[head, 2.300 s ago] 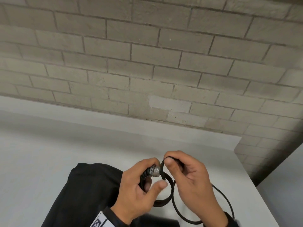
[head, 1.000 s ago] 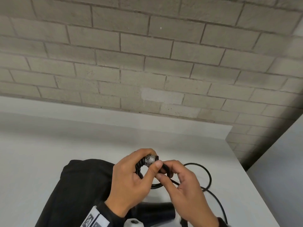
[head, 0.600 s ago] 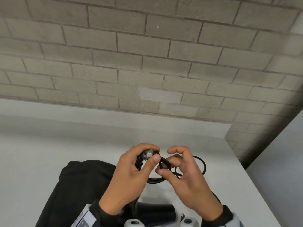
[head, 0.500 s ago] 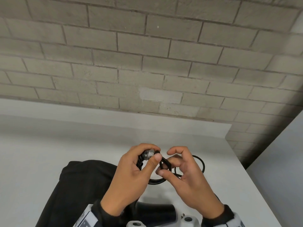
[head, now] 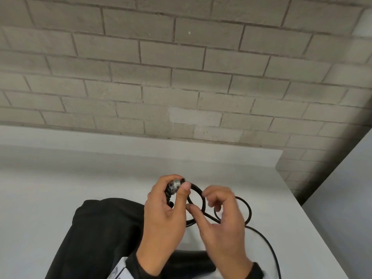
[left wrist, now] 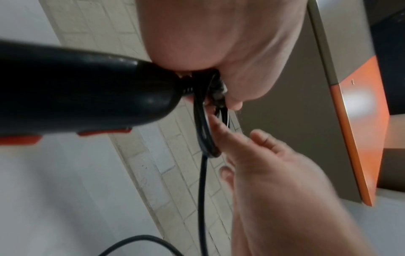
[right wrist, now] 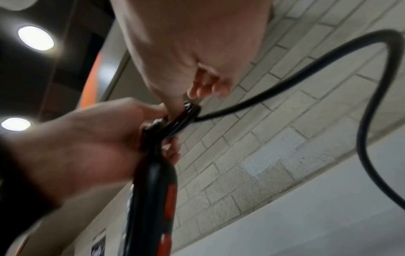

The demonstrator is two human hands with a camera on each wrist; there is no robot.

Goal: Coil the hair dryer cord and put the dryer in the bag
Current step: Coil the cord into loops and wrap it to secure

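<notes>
My left hand grips a small coil of the black cord, thumb pressed on a silvery piece at the top. The black hair dryer with orange-red buttons hangs below that hand; its handle meets the coil. My right hand is blurred beside the coil. Its thumb touches the coil and its loosely curled fingers hold nothing. A loose loop of cord hangs right of the hands and trails off down. The black bag lies on the table at lower left.
The white table runs back to a grey brick wall. Its right edge lies close to the loose cord, with a pale grey panel beyond it.
My right hand has stopped pinching the strand beside the left thumb and its fingers have spread. The loose loop on the right has widened. The left hand keeps its grip.
</notes>
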